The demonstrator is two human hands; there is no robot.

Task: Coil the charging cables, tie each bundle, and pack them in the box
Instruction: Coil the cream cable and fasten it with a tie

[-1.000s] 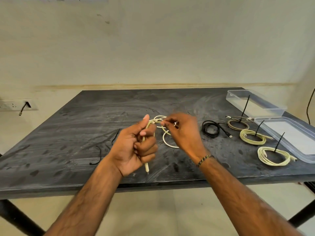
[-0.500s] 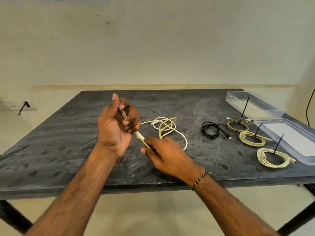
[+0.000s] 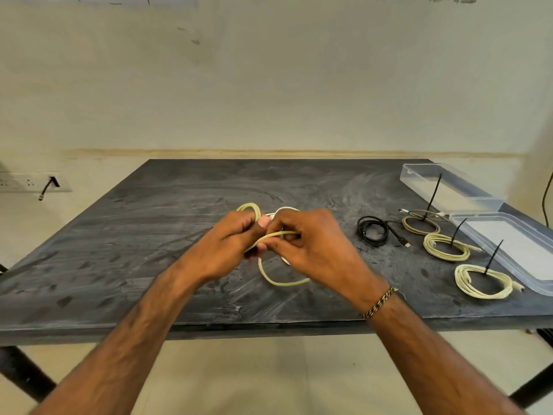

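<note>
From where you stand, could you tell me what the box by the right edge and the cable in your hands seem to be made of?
The box looks like clear, glossy hard plastic: the dark table shows through its walls. The cable, gripped by the left hand and right hand, looks matte pale yellow, possibly braided; too blurred to be sure.

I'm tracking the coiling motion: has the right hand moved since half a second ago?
Yes. The right hand has risen from the table and gone away from the near edge, meeting the left hand.

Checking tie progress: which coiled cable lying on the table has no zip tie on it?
The black cable, left of the three pale coils. Each pale coil has a black zip tie sticking up; the black one shows none.
</note>
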